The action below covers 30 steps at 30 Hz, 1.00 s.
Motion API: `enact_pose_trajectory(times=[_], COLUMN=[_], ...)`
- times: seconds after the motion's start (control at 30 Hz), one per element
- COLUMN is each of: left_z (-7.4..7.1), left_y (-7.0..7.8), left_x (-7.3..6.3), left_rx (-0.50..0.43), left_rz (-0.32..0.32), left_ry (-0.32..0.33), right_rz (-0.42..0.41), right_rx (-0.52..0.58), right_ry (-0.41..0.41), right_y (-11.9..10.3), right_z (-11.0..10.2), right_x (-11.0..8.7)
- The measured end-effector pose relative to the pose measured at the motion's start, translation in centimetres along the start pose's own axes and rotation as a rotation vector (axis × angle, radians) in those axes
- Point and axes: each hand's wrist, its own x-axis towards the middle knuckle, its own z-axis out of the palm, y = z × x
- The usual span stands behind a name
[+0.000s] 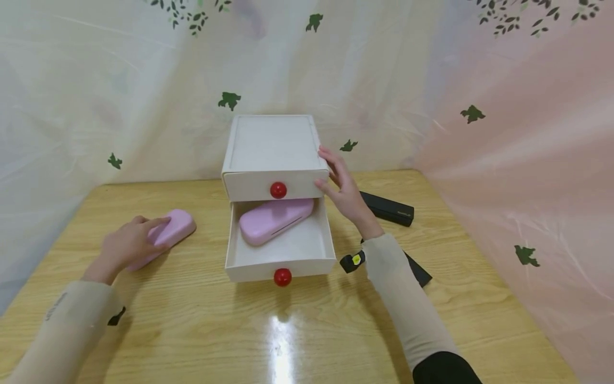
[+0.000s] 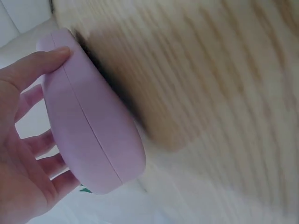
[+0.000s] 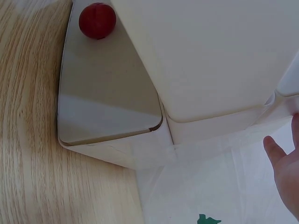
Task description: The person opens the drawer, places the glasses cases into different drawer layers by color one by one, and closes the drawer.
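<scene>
My left hand [image 1: 126, 244] grips a lilac hard glasses case [image 1: 175, 228] at the left of the table. In the left wrist view the thumb lies on one side of this case [image 2: 96, 126], the fingers on the other. A white drawer cabinet [image 1: 273, 141] with red knobs stands at centre. One drawer [image 1: 299, 246] is pulled out, with a second lilac case [image 1: 272, 221] lying slantwise inside. My right hand [image 1: 346, 197] touches the cabinet's upper right corner, thumb by the front and fingers along the side. The right wrist view shows a pushed-in bottom drawer [image 3: 103, 88].
Right of the cabinet, a long black box [image 1: 389, 208] lies on the wooden table [image 1: 201, 330]. Another black object [image 1: 418, 271] is partly hidden behind my right forearm. A pale curtain [image 1: 168, 106] with green leaf prints hangs behind and along the sides.
</scene>
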Motion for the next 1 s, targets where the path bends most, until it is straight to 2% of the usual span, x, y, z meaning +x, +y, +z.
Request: enact_pose_trajectory(times=[0.13,0.3,0.6,0.83,1.0], left_z=[-0.8,-2.4,-3.9,-4.8,-5.6], left_y=[0.7,2.5,5.5,7.7,9.3], left_x=[-0.6,-1.8,-4.3,-5.7,-6.7], left_rx=[0.003,0.025,0.082,0.088,0.092], left_rz=[0.041,0.093,0.204,0.272,0.314], left_ry=[0.068,0.194,0.412,0.516,0.571], right_rz=[-0.008,-0.014,-0.027,-0.05,-0.025], right_rx=[0.002,0.001,-0.006,-0.013,-0.006], right_ry=[-0.001,-0.001,0.013,0.025,0.019], right_y=[0.0,0.2,3.1,3.2,2.9], right_z=[0.0,0.0,-0.2,-0.1,-0.1], right_x=[0.0,0.0,0.5,0.4,0.4])
